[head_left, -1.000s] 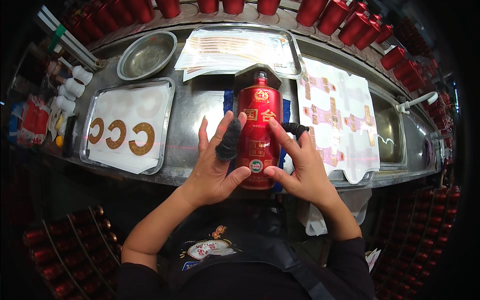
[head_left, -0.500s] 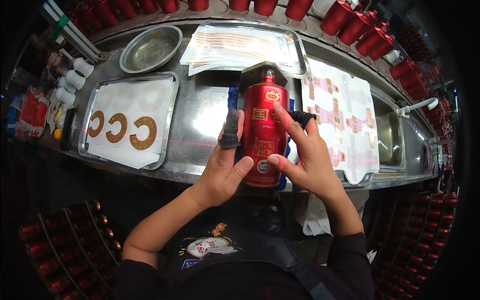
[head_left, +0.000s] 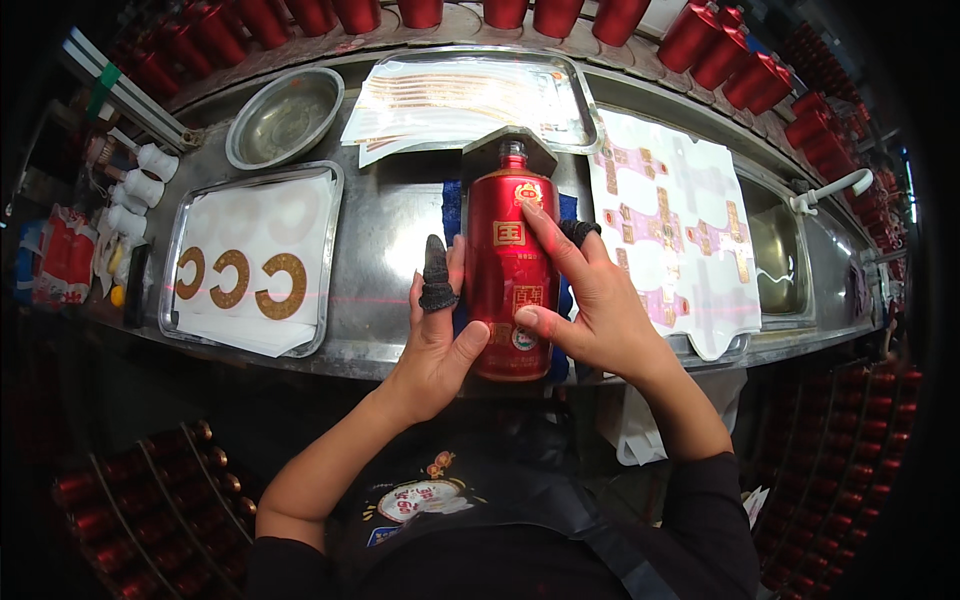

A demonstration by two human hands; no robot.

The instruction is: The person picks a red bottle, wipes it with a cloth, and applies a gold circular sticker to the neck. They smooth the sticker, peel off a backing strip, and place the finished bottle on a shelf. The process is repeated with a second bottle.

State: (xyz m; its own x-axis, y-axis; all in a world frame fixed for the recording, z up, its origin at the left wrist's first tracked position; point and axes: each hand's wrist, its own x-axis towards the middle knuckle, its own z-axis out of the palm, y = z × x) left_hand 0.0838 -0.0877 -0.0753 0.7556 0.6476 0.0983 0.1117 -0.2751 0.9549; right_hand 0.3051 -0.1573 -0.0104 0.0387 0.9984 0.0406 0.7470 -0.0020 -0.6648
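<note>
A red bottle [head_left: 490, 270] with gold emblems, gold square marks and a small round label lies in front of me, its dark neck pointing away. It rests on a dark angular holder [head_left: 545, 155] with blue cloth [head_left: 453, 205] beside it. My right hand [head_left: 600, 305] holds the bottle's right side, index finger and thumb spread on its front face; its other fingers are partly hidden. My left hand [head_left: 430, 345] stands at the left side with fingers stretched, the thumb tip against the bottle's lower left edge. Black finger sleeves cover a finger on each hand.
At the left, a tray [head_left: 335, 255] carries gold C-shaped labels. Behind it sits a metal bowl [head_left: 284, 118]. A tray of striped label sheets [head_left: 440, 90] lies at the back, pink-gold label sheets [head_left: 690, 230] at the right before a sink [head_left: 780, 250]. Red bottles [head_left: 420, 10] line the back.
The bottle and both hands appear slightly further left and lower in the view, which has shifted a little. My left fingers have moved slightly away from the bottle's side.
</note>
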